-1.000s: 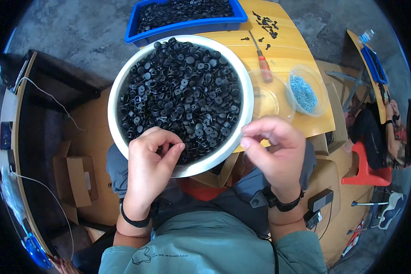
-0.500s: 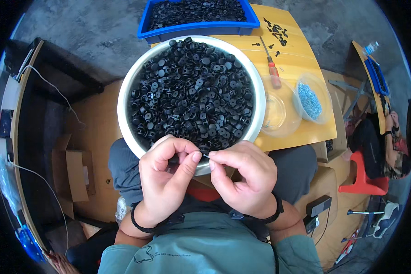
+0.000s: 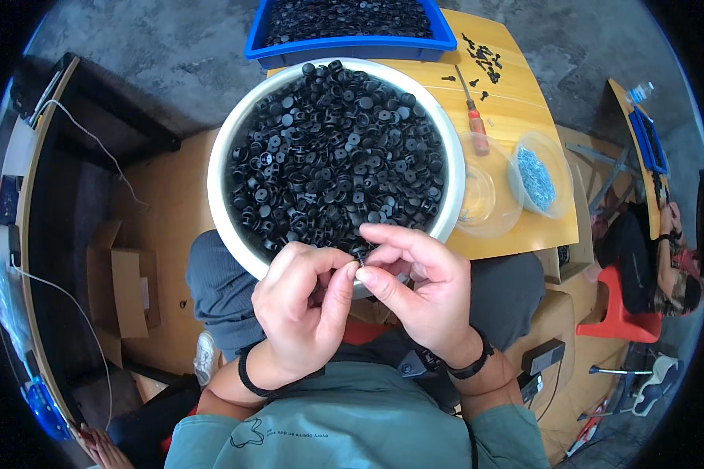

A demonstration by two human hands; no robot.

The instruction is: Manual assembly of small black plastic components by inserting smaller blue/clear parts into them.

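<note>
Over the near rim of a wide pale metal basin (image 3: 217, 184), my two hands meet at the fingertips. The basin is heaped with small round black plastic parts (image 3: 336, 156), some like caps with a hole. My left hand (image 3: 309, 301) pinches a small black plastic part (image 3: 359, 252) between thumb and forefinger. My right hand (image 3: 422, 285) has its thumb and curled fingers at the same part, while its forefinger is lifted off. Fingers cover most of the part, so I cannot make out its full shape.
On the yellow wooden table (image 3: 524, 94) lie a red-handled screwdriver (image 3: 477, 129), loose black pieces (image 3: 485, 59), a clear round tub (image 3: 477, 199) and a tub of silvery screws (image 3: 535, 180). A blue tray (image 3: 352, 51) of black parts stands behind. At far right a person sits by another table.
A silvery screw showed between my fingertips before; now it is hidden. My right forefinger has lifted and spread from the thumb. The whole view has shifted slightly.
</note>
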